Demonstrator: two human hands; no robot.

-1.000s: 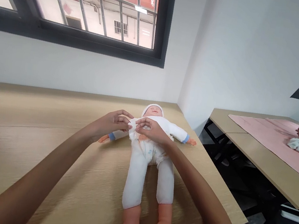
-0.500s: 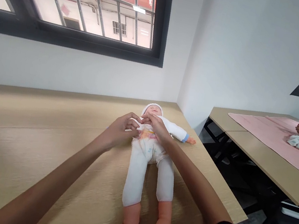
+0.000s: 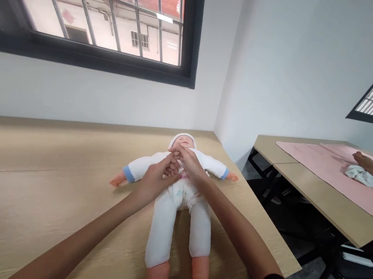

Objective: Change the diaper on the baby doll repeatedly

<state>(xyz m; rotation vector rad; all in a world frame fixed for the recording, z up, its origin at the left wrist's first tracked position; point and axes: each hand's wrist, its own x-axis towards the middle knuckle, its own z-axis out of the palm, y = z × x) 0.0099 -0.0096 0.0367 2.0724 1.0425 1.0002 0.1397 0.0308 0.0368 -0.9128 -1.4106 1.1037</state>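
Note:
A baby doll (image 3: pixel 177 210) in a white suit and white cap lies on its back on the wooden table (image 3: pixel 18 191), arms spread, bare feet toward me. My left hand (image 3: pixel 156 180) and my right hand (image 3: pixel 189 162) meet over the doll's chest, just below its chin. Both hands have fingers curled and pinched together on the white clothing at the collar. The doll's chest is mostly hidden under my hands.
A white wall with a dark-framed barred window (image 3: pixel 86 11) runs behind the table. To the right stands another table (image 3: pixel 320 197) with a pink cloth (image 3: pixel 329 167), where another person's hand (image 3: pixel 363 161) rests by a white bundle (image 3: pixel 359 174). A dark chair (image 3: pixel 359 266) sits below it.
Both hands have moved up from the doll's belly to its collar near the chin. The doll's left-side arm, earlier covered by my left hand, now shows. My view shifted slightly right.

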